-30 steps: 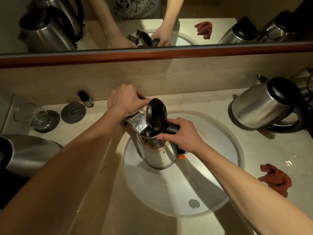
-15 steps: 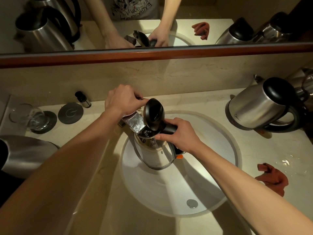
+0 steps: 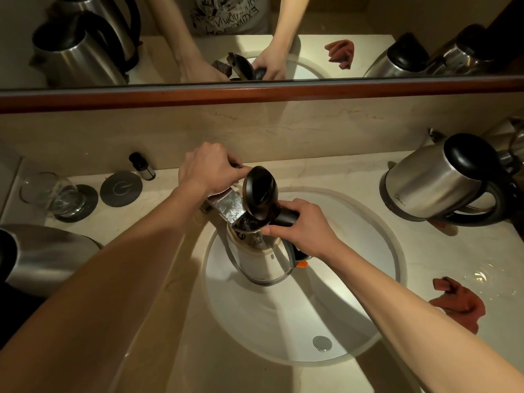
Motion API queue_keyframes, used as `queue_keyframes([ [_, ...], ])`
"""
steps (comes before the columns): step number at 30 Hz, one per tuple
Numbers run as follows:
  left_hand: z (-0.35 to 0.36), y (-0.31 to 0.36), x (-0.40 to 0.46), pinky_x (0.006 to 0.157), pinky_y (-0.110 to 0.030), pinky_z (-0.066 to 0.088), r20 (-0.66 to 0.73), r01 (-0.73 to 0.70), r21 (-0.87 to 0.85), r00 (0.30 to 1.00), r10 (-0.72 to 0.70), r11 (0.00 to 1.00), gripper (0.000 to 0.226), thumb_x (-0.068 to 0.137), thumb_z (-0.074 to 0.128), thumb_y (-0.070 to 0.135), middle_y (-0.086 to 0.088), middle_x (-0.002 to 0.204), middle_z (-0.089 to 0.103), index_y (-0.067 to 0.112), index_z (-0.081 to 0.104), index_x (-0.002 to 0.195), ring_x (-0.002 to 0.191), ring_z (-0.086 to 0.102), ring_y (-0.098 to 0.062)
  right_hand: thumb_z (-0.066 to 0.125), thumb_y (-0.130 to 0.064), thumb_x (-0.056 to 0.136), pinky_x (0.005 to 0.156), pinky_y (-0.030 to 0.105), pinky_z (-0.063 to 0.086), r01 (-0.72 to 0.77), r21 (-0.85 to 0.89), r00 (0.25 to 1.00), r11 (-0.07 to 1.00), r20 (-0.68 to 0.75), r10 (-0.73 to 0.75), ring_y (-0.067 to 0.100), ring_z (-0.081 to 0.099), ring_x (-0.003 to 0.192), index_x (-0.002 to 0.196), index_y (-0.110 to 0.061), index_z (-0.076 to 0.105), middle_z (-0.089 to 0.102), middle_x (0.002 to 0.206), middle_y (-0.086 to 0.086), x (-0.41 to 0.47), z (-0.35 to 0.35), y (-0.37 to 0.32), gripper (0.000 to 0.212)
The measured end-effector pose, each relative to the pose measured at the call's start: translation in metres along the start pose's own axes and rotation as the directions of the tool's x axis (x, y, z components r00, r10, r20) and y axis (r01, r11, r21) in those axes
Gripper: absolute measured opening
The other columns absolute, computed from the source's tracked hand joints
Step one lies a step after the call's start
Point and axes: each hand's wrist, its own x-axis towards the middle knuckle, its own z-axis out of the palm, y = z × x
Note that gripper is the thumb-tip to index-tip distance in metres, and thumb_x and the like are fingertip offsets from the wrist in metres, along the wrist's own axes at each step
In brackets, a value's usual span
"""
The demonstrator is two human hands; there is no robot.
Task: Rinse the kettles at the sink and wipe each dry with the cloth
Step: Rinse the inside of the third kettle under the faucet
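Note:
A steel kettle (image 3: 262,263) with its black lid (image 3: 261,191) flipped up stands in the white sink basin (image 3: 354,307), its mouth under the chrome tap spout (image 3: 228,207). My right hand (image 3: 300,229) grips the kettle's black handle. Over the tap's lever my left hand (image 3: 208,168) is curled and holds it. A rust-red cloth (image 3: 459,304) lies crumpled on the counter right of the basin. A second steel kettle (image 3: 436,180) stands at the back right.
Part of a third kettle (image 3: 42,253) shows at the left edge. A drinking glass (image 3: 52,192) on a dark coaster, a second round coaster (image 3: 121,188) and a small dark bottle (image 3: 141,167) sit at the back left. The mirror (image 3: 255,38) runs above the backsplash.
Both hands and the kettle keep their places under the tap. Only the view has drifted slightly.

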Motion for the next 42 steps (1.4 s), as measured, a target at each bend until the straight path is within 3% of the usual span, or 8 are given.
queue_keyframes([
  [26,0.0015,-0.0015,0.0005,0.074,-0.035,0.040,-0.004,-0.005,-0.013,1.000,0.005,1.000,0.046,0.084,0.057,0.075,0.007,0.099,0.076,0.037,0.079,0.096,0.100,0.065,-0.025,0.090,-0.052,0.071,0.087,0.037,0.051,-0.006,0.006,1.000,1.000,0.000,0.006,0.018,0.060,0.095,0.123,-0.044,0.071,0.064,0.100,0.004,-0.0006,0.0001,-0.0005,0.056],
  [42,-0.0007,0.0014,-0.0009,0.076,-0.035,0.040,0.000,-0.007,-0.005,1.000,0.007,1.000,0.045,0.086,0.058,0.073,0.005,0.102,0.076,0.036,0.079,0.100,0.102,0.064,-0.026,0.089,-0.055,0.070,0.089,0.041,0.053,-0.002,-0.004,1.000,1.000,-0.002,0.002,0.019,0.061,0.096,0.125,-0.042,0.071,0.066,0.101,0.002,0.0014,0.0006,0.0012,0.059],
])
